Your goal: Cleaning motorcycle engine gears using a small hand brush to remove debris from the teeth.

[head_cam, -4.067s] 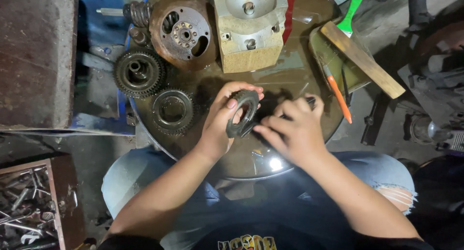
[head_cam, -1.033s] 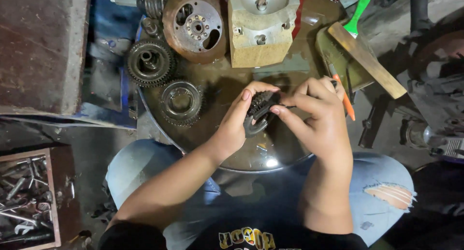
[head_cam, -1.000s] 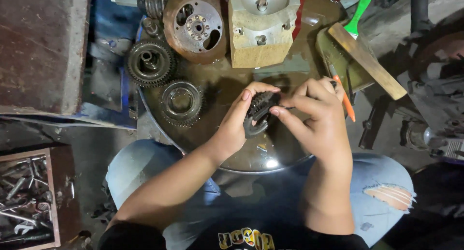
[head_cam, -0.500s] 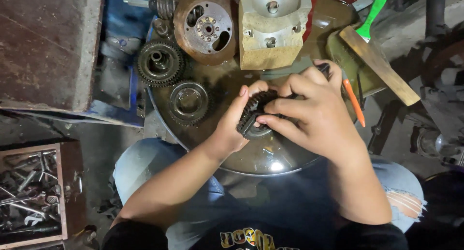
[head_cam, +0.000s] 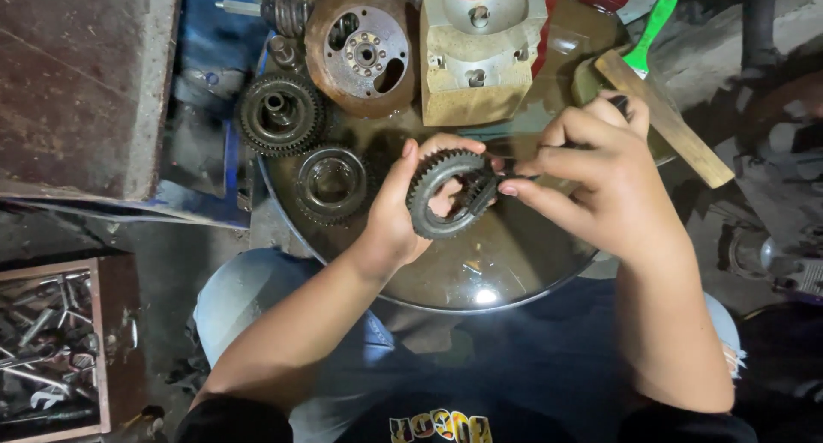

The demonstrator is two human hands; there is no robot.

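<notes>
My left hand (head_cam: 393, 216) grips a dark toothed gear ring (head_cam: 439, 196) by its rim, held on edge above a round metal pan (head_cam: 480, 299) of dark oily liquid. My right hand (head_cam: 600, 186) is just right of the gear. It pinches a thin dark tool (head_cam: 507, 170) whose tip reaches into the gear's inner opening. The tool's far end shows above my knuckles. The pan rests over my knees.
Two more gears (head_cam: 281, 113) (head_cam: 332, 184) lie at the pan's left. Behind them are a rusty round plate (head_cam: 360, 53) and a beige metal block (head_cam: 480, 53). A green-handled brush (head_cam: 656, 23) lies at the right, a box of wrenches (head_cam: 47, 340) at lower left.
The gear has turned more face-on to me. My right hand has shifted right and slightly up, its tool now poking inside the ring. The orange-handled tool is hidden behind my right hand.
</notes>
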